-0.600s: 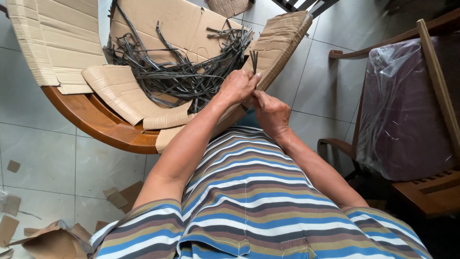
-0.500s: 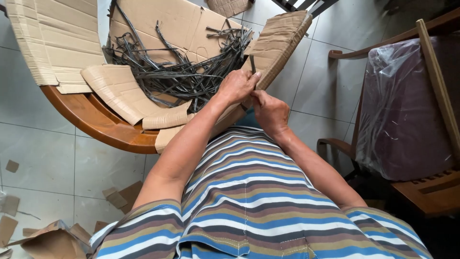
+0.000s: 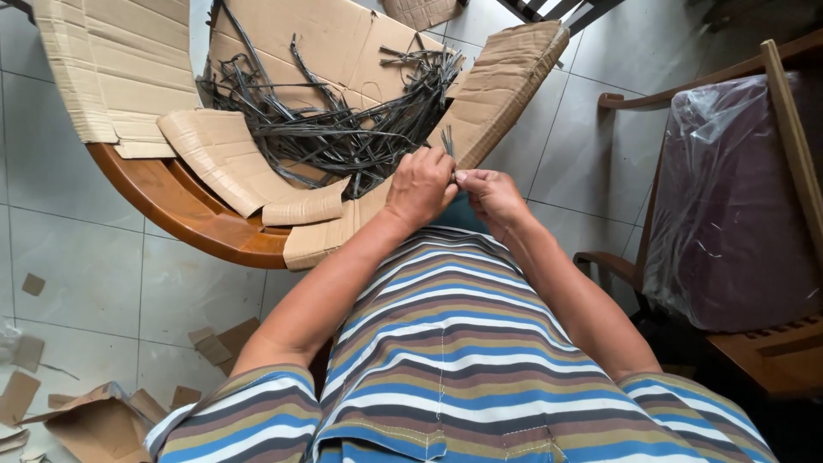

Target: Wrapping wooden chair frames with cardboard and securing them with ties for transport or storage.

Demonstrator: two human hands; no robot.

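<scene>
My left hand [image 3: 420,184] and my right hand [image 3: 491,195] meet fingertip to fingertip at the near edge of a round wooden table [image 3: 184,214]. Both pinch a thin bundle of dark grey strips [image 3: 447,141] whose short ends stick up between the hands. Just beyond lies a tangled heap of the same dark strips [image 3: 334,129] on flattened cardboard [image 3: 334,39]. A curved corrugated cardboard piece [image 3: 506,81] leans up right behind my hands.
More curved cardboard pieces [image 3: 223,163] and a large ribbed sheet [image 3: 116,64] cover the table. Cardboard scraps [image 3: 94,420] litter the tiled floor at lower left. A wooden chair with a plastic-wrapped purple cushion [image 3: 737,206] stands at the right.
The hands have stayed together at the table edge; the fingers have shifted slightly on the bundle of strips.
</scene>
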